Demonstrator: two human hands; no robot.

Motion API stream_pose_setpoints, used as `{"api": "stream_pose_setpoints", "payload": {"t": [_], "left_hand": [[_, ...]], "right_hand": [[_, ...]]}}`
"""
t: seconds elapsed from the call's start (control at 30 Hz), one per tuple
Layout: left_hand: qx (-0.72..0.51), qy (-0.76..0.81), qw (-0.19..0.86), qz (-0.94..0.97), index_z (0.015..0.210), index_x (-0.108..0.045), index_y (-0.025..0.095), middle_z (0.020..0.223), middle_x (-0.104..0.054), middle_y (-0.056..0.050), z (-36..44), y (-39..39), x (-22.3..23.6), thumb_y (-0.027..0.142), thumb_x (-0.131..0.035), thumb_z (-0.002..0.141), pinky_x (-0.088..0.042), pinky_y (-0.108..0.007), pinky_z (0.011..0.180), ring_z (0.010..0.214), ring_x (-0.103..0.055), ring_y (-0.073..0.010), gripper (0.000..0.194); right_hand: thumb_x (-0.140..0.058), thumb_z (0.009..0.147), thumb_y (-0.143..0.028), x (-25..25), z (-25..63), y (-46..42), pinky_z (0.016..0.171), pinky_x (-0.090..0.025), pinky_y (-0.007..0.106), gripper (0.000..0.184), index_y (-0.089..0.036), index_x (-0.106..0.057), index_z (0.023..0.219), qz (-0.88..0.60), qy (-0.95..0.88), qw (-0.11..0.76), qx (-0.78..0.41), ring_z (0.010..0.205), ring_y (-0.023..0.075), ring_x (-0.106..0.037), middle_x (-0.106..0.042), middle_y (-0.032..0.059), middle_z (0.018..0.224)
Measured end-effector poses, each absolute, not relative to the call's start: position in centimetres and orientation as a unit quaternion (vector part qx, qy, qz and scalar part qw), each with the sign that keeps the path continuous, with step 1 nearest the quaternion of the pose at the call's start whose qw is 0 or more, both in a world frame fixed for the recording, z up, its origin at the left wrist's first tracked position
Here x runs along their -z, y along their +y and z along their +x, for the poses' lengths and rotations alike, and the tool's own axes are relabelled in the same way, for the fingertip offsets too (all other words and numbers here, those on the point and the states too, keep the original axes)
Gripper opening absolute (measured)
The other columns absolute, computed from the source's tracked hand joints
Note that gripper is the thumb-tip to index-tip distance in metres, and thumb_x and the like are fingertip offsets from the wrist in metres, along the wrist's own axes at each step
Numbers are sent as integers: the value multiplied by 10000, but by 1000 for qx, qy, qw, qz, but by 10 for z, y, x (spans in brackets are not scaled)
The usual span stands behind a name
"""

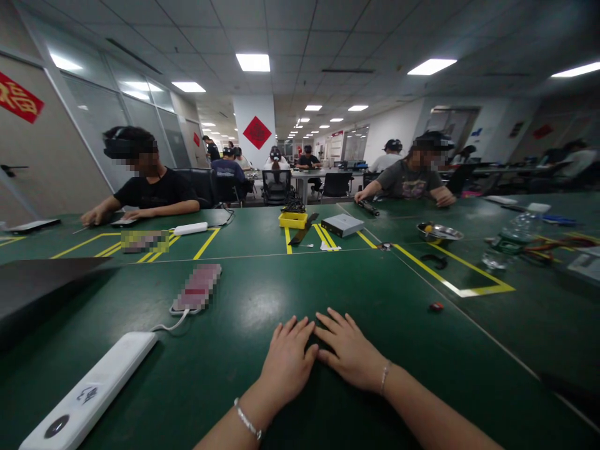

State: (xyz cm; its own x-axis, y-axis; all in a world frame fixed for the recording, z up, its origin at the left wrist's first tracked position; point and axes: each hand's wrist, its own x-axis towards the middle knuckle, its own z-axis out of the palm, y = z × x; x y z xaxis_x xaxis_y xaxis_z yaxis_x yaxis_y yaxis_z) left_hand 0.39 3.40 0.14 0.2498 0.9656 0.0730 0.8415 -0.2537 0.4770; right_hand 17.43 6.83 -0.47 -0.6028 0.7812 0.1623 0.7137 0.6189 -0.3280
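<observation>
My left hand [289, 357] lies flat, palm down, on the green table [244, 306], its fingers stretched out and holding nothing. Beside it rests my right hand [347, 350], also flat and spread; the fingertips of the two hands meet or nearly meet. Both wrists wear a bracelet. To the left, a phone [197, 287] is joined by a white cable [174, 325] to a long white power bank [91, 394] with handwriting on it. A small red object [435, 307], too small to name, sits right of my right hand.
Across the table are a yellow bin [293, 220], a grey box [342, 225], a metal bowl [439, 232] and a plastic bottle [513, 237]. Yellow tape [487, 290] marks the surface. A dark panel [47, 287] juts in at left. Two people sit opposite, several more farther back.
</observation>
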Motion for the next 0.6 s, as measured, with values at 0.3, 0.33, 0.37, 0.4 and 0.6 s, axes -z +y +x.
{"api": "stream_pose_setpoints", "payload": {"t": [0.3,0.33,0.37,0.4,0.6], "left_hand": [[-178,582,178,773,1250,-434,245,1365,-386,-15,1,32,-5,313,-417,792,-164,-459,1061,1288,-258,-233,463],[-174,582,176,775,1233,-456,247,1365,-385,-14,1,32,-5,302,-416,790,-163,-460,1060,1289,-257,-234,449],[-170,582,175,775,1221,-471,249,1366,-384,-14,1,33,-5,294,-415,787,-162,-461,1059,1288,-258,-235,440],[-167,583,175,775,1213,-479,251,1366,-384,-13,1,33,-5,288,-413,785,-161,-462,1059,1289,-257,-236,435],[-171,582,172,777,1210,-483,256,1367,-384,-11,1,33,-3,283,-418,778,-157,-460,1060,1290,-254,-235,437]], "right_hand": [[-393,762,-215,-15,326,127,811,-403,435,448,-123,-528,1179,-796,-589,112,83,1050,338,-471,-483,205,1185],[-381,754,-189,-12,339,127,802,-405,433,460,-136,-523,1188,-807,-576,102,76,1051,342,-472,-470,202,1207],[-368,746,-164,-10,348,127,799,-406,428,468,-142,-529,1185,-811,-573,94,64,1045,338,-481,-472,199,1212],[-358,737,-144,-7,355,126,798,-407,419,470,-141,-544,1170,-811,-576,87,52,1031,329,-495,-490,194,1199],[-355,726,-166,-7,358,126,709,-437,397,413,-190,-631,1032,-815,-573,82,-9,904,299,-568,-608,145,1066]]}}
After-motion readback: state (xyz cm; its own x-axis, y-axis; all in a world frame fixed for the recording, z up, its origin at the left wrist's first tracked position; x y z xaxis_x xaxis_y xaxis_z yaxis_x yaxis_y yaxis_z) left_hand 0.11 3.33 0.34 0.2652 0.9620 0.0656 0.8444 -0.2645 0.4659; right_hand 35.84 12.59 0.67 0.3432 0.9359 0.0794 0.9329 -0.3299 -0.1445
